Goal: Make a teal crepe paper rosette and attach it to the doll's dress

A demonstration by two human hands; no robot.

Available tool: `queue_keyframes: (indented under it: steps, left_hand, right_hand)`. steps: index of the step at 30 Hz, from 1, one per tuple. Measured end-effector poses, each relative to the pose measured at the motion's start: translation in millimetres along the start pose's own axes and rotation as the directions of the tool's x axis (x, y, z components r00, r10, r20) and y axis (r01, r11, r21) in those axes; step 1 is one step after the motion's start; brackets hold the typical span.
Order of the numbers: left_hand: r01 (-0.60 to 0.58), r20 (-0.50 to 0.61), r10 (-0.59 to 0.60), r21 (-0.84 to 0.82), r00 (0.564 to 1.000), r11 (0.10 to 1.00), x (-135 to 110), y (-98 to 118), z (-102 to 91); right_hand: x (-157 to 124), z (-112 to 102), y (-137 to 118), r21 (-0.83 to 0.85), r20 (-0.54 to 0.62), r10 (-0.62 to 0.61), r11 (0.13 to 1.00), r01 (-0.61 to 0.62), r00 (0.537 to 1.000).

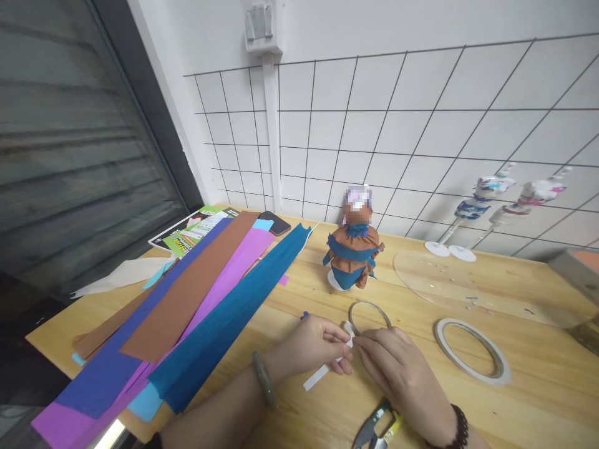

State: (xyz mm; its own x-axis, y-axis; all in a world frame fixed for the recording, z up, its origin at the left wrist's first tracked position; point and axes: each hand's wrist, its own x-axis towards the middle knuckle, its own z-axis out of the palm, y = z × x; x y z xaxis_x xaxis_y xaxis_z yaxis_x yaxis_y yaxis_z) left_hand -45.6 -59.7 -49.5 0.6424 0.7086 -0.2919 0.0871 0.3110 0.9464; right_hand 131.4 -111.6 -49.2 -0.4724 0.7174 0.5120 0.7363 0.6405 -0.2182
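Observation:
A short strip of white tape (pixel 318 377) runs slantwise between my two hands, just above the wooden table. My left hand (pixel 322 343), with a bangle at the wrist, pinches it between thumb and fingers. From the other side, my right hand (pixel 397 368) has its fingers drawn together at the strip's upper part; its fingertips are partly hidden. Just behind the hands lies a thin tape roll (pixel 367 304). A pair of scissors or cutters (pixel 379 427) with a yellow-green handle rests beneath my right hand. Farther right sits a wider white tape roll (pixel 472 350).
Long crepe paper strips in teal (pixel 234 312), brown (pixel 196 280), blue and purple cover the left side. A figure in brown and teal paper (pixel 354 249) stands at the back. Two wrapped stick figures (pixel 482 193) lean near the wall grid; a phone (pixel 274 223) lies behind.

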Motion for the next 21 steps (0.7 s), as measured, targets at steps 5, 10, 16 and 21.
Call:
queue_keyframes:
  steps: [5,10,16,21]
  left_hand:
    - [0.001,-0.008,-0.001,0.042,1.0,0.999,-1.1,4.0,-2.1]
    - [-0.033,0.018,0.032,0.087,0.999,0.996,-1.2,1.2,-4.3]
    - [-0.076,-0.038,0.078,0.055,0.996,0.996,0.7,-2.1,-3.0]
    - [-0.105,-0.062,0.103,-0.024,0.993,0.994,2.3,-3.2,-2.0]
  right_hand:
    - [1.0,2.2,-1.0,0.096,-0.057,0.101,0.991,-0.096,0.993]
    - [2.2,5.6,-2.9,0.306,-0.065,0.32,0.908,-0.287,0.945]
    - [2.7,9.0,-6.4,0.375,-0.01,0.351,0.869,-0.322,0.936]
    - [1.6,9.4,-7.6,0.367,-0.005,0.317,0.883,-0.293,0.948]
